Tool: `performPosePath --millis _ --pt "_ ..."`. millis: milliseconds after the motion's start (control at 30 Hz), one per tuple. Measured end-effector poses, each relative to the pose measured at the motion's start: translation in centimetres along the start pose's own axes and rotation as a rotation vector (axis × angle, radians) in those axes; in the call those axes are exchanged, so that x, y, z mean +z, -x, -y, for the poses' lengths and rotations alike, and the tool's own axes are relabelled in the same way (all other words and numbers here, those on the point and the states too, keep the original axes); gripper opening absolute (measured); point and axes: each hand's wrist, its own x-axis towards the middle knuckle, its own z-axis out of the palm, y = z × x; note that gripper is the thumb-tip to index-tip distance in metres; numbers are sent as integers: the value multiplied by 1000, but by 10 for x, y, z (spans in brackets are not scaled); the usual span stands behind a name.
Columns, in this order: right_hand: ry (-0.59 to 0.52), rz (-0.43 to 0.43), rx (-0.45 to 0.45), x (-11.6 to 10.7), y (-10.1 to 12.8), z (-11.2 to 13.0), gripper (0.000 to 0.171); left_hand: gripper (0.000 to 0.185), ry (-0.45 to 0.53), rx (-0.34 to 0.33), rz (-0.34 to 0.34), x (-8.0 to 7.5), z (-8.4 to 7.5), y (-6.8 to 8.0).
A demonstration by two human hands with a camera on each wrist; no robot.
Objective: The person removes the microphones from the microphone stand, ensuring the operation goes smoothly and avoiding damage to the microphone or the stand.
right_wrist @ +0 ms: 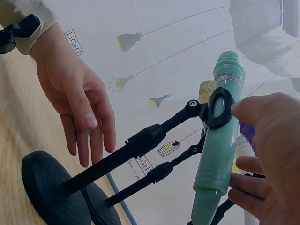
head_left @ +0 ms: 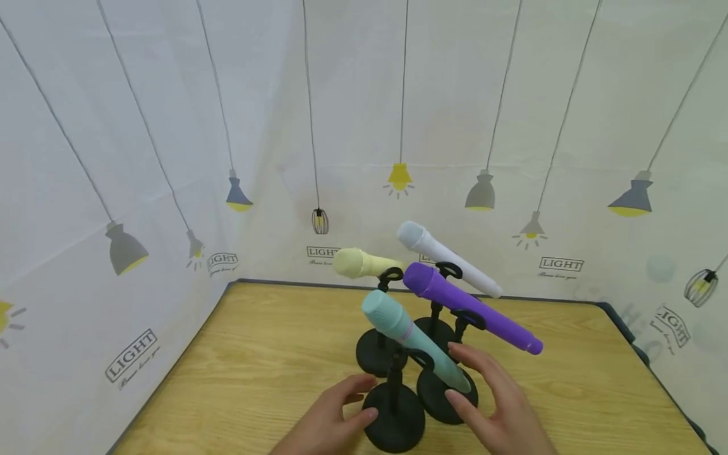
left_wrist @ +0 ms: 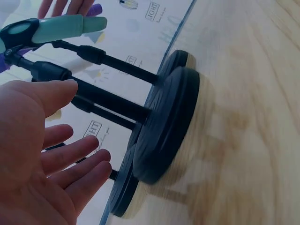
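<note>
A teal microphone (head_left: 409, 335) lies tilted in the ring clip of a black desk stand (head_left: 394, 414) nearest me. My right hand (head_left: 503, 404) is beside the microphone's lower end, thumb and fingers spread to either side of it. In the right wrist view, the thumb tip is right at the clip (right_wrist: 220, 108) and the fingertips are close to the microphone's body. To the left of the same stand, my left hand (head_left: 335, 414) has its fingers extended and holds nothing. The left wrist view shows its palm facing the stand's pole (left_wrist: 112, 101).
Close behind stand a purple microphone (head_left: 472, 306), a yellow microphone (head_left: 364, 263) and a white microphone (head_left: 455, 259), each on a black stand. Their round bases crowd together on the wooden table (head_left: 256, 341). A white sheet with printed lamps (head_left: 364, 95) hangs around the table.
</note>
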Motion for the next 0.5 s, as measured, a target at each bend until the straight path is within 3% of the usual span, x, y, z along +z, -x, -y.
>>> performPosePath --millis 233,500 --pt "-31 36 -6 2 -5 0 61 49 29 8 -4 8 -9 -11" --pt "-77 57 20 2 -12 2 55 41 100 24 -9 14 -8 -21"
